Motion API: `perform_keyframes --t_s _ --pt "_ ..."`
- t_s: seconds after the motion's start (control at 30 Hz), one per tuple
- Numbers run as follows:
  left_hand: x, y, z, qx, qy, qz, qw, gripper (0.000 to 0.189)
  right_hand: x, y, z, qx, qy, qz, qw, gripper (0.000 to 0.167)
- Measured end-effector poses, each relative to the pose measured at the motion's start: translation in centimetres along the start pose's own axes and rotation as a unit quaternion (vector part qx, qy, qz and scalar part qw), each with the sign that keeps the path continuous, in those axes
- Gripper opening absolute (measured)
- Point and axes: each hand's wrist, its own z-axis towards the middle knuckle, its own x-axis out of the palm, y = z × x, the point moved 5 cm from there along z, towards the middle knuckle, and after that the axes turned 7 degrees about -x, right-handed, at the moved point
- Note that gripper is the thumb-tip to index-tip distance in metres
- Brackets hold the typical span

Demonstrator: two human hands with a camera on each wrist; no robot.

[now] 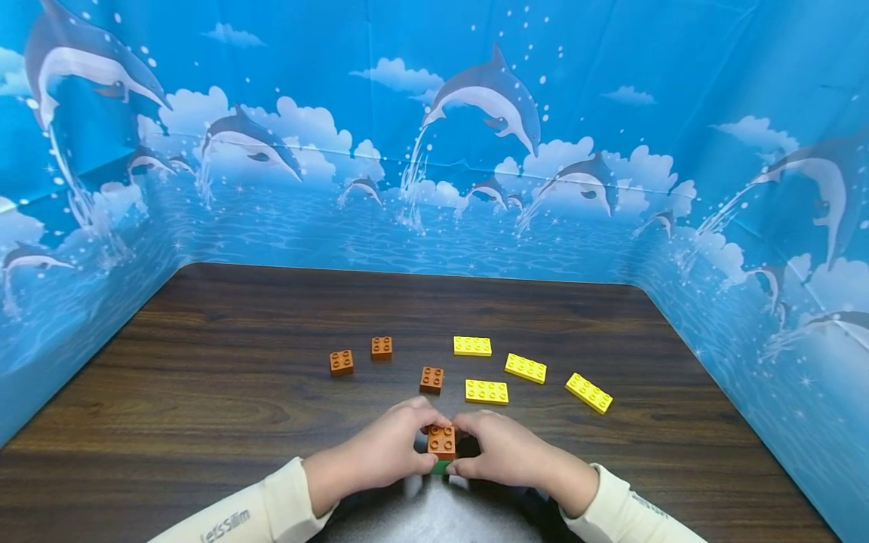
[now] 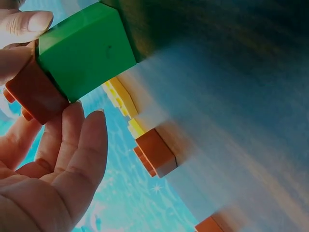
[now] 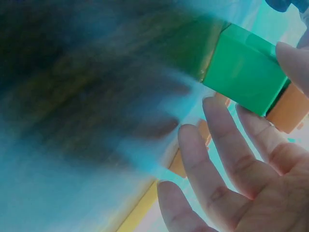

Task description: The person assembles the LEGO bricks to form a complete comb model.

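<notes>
An orange-brown toy building brick (image 1: 442, 440) with studs on top sits on a larger green block (image 1: 440, 467) near the front of the table. In the left wrist view, the green block's (image 2: 89, 50) smooth side faces the camera. My left hand (image 1: 387, 446) pinches the brown brick from the left, thumb at its near corner. From the other side, my right hand (image 1: 504, 450) holds the same brick between thumb and forefinger. In the right wrist view, the other fingers (image 3: 227, 145) of that hand spread beneath the green block (image 3: 246, 70).
Beyond my hands lie three loose brown bricks, the nearest one (image 1: 431, 379) just ahead of the left hand. Several flat yellow bricks (image 1: 486, 391) are scattered to the right on the dark wooden table (image 1: 224, 377). A blue dolphin-print curtain (image 1: 326, 166) encloses the table's back and sides.
</notes>
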Motion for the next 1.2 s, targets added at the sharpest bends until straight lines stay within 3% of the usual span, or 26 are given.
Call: perform_keyframes --t_s 0.33,0.77,1.2 --pt "-0.1 0.5 -0.6 -0.004 -0.015 -0.032 0.9994 0.044 -0.7 0.5 -0.9 0.005 -0.043 -0.006 0.999 0.042" --pt "-0.6 0.8 -1.0 0.001 -0.034 -0.061 0.9976 0.026 -0.7 1.1 -1.2 -0.011 -0.067 -0.004 0.9977 0.029" --pt "-0.6 0.9 -0.7 -0.007 -0.005 -0.1 0.9949 0.024 -0.5 0.8 -1.3 -0.018 -0.07 0.029 0.997 0.024"
